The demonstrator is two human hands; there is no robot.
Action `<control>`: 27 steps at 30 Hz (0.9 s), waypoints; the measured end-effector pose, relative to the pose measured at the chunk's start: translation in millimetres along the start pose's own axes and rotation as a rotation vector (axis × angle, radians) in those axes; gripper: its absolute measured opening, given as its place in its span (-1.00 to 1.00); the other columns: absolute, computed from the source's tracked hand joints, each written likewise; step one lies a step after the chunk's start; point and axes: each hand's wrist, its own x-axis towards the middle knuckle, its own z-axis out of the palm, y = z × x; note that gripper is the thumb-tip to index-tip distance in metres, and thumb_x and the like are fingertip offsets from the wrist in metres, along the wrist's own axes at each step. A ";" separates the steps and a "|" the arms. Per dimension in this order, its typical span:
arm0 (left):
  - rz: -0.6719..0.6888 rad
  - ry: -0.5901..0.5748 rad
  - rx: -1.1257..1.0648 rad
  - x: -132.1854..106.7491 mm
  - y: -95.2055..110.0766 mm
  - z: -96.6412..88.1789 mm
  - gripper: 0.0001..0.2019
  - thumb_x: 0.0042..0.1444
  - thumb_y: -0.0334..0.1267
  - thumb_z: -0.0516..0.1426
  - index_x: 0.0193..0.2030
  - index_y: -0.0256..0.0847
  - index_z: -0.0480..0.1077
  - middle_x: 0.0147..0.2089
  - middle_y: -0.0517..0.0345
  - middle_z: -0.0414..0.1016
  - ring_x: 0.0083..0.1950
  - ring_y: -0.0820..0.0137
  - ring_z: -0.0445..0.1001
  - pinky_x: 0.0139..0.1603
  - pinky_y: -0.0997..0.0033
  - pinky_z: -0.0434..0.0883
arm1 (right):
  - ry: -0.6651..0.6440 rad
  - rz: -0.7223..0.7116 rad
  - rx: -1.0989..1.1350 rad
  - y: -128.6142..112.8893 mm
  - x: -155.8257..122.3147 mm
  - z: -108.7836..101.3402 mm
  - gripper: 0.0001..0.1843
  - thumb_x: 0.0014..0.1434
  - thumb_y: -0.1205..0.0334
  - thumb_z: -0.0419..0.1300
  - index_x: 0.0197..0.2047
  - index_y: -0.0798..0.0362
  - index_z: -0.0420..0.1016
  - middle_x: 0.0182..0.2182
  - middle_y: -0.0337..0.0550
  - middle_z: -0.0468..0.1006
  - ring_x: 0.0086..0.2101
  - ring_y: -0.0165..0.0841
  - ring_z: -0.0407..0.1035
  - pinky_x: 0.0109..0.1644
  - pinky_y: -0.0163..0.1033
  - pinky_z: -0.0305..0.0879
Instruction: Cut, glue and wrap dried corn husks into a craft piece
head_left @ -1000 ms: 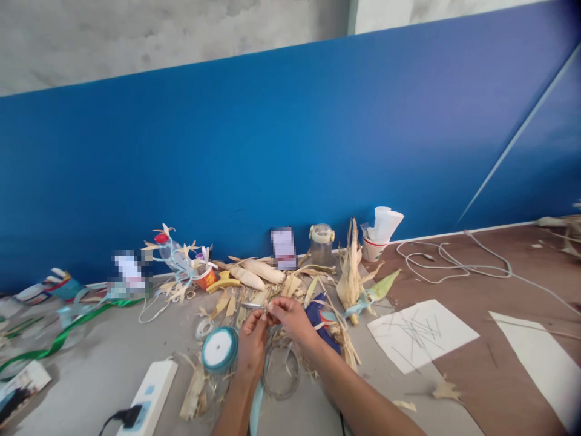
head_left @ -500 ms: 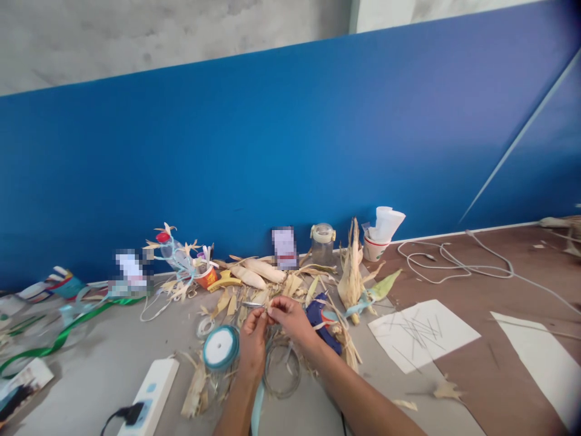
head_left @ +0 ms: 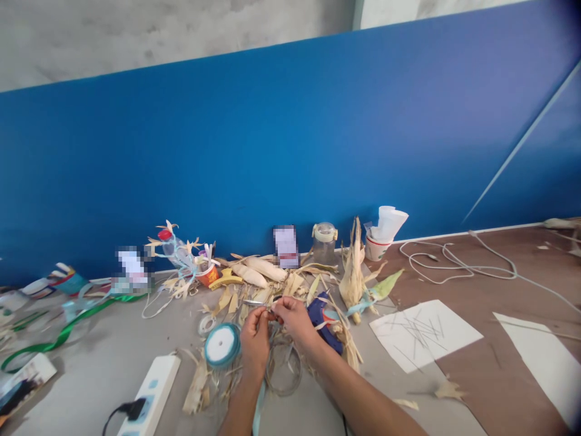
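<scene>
My left hand (head_left: 255,330) and my right hand (head_left: 293,316) meet in the middle of the desk, fingertips pinched close together. What they pinch is too small and too covered to name. Dried corn husks (head_left: 261,271) are strewn just beyond them. A coil of wire (head_left: 284,390) lies below the fingers, partly behind the wrists. Left of my left hand is a teal ribbon spool (head_left: 222,344) with a white centre. A dark blue tool with a red part (head_left: 324,321), perhaps a glue gun, rests to the right of my right hand under some husk strips.
A white power strip (head_left: 152,393) lies front left, near green ribbon (head_left: 59,342). Behind stand a clear jar (head_left: 324,245), a phone (head_left: 285,248), an orange cup (head_left: 207,277) and a paper cup (head_left: 376,248). White paper with thin sticks (head_left: 424,336) and a white cable (head_left: 490,272) lie right.
My hands stay together at the same spot, with a small shift of the fingers. The whole view has moved slightly; objects on the desk lie as before.
</scene>
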 end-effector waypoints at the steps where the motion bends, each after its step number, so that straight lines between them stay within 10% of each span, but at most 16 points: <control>1: 0.008 0.000 0.008 -0.3 -0.7 0.0 -0.71 0.06 -0.02 0.13 -0.27 -0.21 0.49 -0.30 0.03 0.58 -0.23 0.23 0.52 -0.13 0.23 0.42 | 0.003 0.004 0.003 -0.6 -0.4 0.3 -0.77 -0.17 0.13 0.20 -0.67 0.05 0.28 -0.77 -0.41 0.22 -0.65 -0.52 0.04 -0.52 -0.35 -0.02; 27: -0.059 0.024 -0.089 -1.3 6.2 -0.7 -0.73 0.06 -0.04 0.14 -0.28 -0.22 0.46 -0.37 0.10 0.53 -0.28 0.27 0.48 -0.18 0.28 0.40 | -0.092 -0.020 0.035 7.6 1.4 0.6 -0.82 -0.17 0.15 0.24 -0.53 0.09 0.41 -0.63 -0.31 0.41 -0.60 -0.50 0.16 -0.46 -0.35 0.07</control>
